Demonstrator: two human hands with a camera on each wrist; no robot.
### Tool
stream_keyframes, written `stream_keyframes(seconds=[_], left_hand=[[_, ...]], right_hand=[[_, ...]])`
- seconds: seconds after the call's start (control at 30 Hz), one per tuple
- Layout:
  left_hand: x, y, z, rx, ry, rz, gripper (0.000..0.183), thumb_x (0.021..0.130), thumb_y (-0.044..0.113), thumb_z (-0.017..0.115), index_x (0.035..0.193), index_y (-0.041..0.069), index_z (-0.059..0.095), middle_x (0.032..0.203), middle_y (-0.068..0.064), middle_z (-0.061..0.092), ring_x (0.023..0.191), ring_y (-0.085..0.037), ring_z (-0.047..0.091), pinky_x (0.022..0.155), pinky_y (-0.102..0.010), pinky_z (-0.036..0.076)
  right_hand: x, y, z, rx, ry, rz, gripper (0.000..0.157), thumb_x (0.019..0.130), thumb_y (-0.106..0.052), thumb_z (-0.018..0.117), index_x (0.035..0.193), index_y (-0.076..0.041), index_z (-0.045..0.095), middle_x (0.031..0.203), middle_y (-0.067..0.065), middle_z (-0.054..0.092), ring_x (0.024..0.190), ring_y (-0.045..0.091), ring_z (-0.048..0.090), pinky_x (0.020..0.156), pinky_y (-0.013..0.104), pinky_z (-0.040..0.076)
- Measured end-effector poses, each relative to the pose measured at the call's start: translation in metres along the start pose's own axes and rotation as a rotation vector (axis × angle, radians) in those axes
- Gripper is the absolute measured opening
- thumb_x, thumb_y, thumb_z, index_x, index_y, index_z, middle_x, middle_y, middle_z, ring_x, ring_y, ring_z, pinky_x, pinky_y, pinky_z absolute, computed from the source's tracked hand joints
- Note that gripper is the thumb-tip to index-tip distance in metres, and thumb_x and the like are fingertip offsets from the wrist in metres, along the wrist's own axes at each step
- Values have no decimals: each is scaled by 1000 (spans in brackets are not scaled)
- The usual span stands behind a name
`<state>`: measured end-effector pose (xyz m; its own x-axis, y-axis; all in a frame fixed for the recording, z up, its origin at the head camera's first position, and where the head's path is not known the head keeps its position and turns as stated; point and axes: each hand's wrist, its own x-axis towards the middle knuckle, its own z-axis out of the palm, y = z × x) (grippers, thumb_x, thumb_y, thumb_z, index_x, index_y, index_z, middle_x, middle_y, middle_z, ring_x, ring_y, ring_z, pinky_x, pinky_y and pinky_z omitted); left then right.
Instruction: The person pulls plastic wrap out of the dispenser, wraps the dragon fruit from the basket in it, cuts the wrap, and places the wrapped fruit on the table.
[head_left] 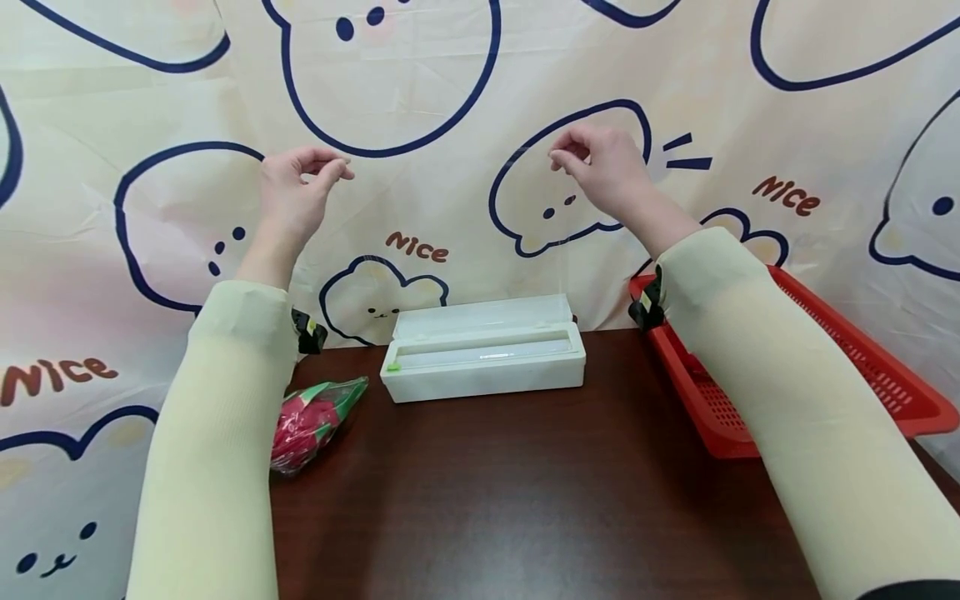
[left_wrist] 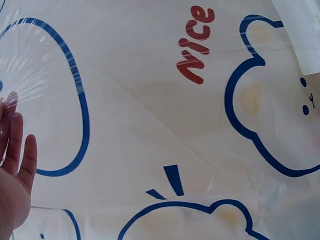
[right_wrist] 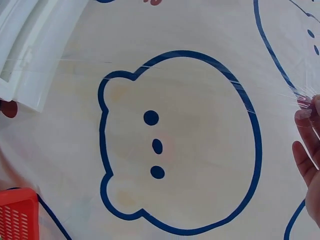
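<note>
A sheet of clear cling film (left_wrist: 27,82) is held up between the two raised hands, almost invisible against the backdrop in the head view. My left hand (head_left: 295,190) pinches one corner between thumb and fingertips, and creases fan out from that spot. On the other side my right hand (head_left: 602,165) pinches the opposite corner, where the film (right_wrist: 301,102) bunches at the fingertips. Below and between the hands, a white cling film dispenser box (head_left: 483,382) stands on the table with its lid raised. Near the left forearm lies a red and green dragon fruit (head_left: 311,421) wrapped in film.
A red perforated plastic basket (head_left: 693,404) stands at the right, partly behind the right sleeve. The dark wooden table (head_left: 480,500) ends at a cartoon-printed cloth backdrop (head_left: 450,200). Small black wrist cameras sit at both cuffs.
</note>
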<state>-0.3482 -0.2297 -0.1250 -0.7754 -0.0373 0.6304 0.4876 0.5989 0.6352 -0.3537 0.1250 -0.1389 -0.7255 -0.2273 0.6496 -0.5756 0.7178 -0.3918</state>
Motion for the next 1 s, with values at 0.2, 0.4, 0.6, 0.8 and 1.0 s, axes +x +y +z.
stream_keyframes(seconds=[0.2, 0.4, 0.6, 0.8, 1.0], left_hand=[[4, 6, -2, -35, 25, 18, 21, 86, 30, 58, 98, 16, 69, 90, 0, 65, 85, -10, 51, 67, -22, 37], [8, 9, -4, -90, 49, 27, 20, 86, 27, 59, 98, 15, 69, 89, -1, 65, 94, -12, 52, 79, -23, 36], [2, 21, -10, -197, 65, 12, 17, 85, 21, 61, 96, 11, 69, 86, -3, 65, 90, -13, 54, 82, -23, 38], [-10, 30, -14, -281, 72, 27, 17, 86, 17, 60, 95, 4, 68, 85, -5, 63, 83, -15, 56, 79, -24, 41], [-22, 19, -17, -432, 36, 72, 12, 86, 13, 60, 89, 2, 65, 80, -7, 61, 76, -18, 56, 74, -24, 44]], right_hand=[[2, -4, -8, -3, 25, -25, 26, 92, -28, 49, 103, -8, 61, 91, 0, 62, 74, 11, 49, 64, 21, 41], [6, -9, -16, -4, 19, -6, 28, 92, -30, 46, 105, -9, 60, 92, 0, 61, 79, 10, 50, 66, 22, 41], [8, -14, -20, -5, 32, 2, 29, 92, -30, 47, 107, -8, 59, 96, 0, 64, 84, 8, 55, 71, 21, 42], [5, -18, -19, 70, 41, -3, 28, 92, -29, 48, 108, -9, 59, 94, -1, 64, 83, 7, 57, 74, 21, 45], [-9, -22, -16, 154, 35, -20, 26, 91, -30, 50, 105, -10, 59, 87, -1, 63, 77, 7, 58, 73, 21, 46]])
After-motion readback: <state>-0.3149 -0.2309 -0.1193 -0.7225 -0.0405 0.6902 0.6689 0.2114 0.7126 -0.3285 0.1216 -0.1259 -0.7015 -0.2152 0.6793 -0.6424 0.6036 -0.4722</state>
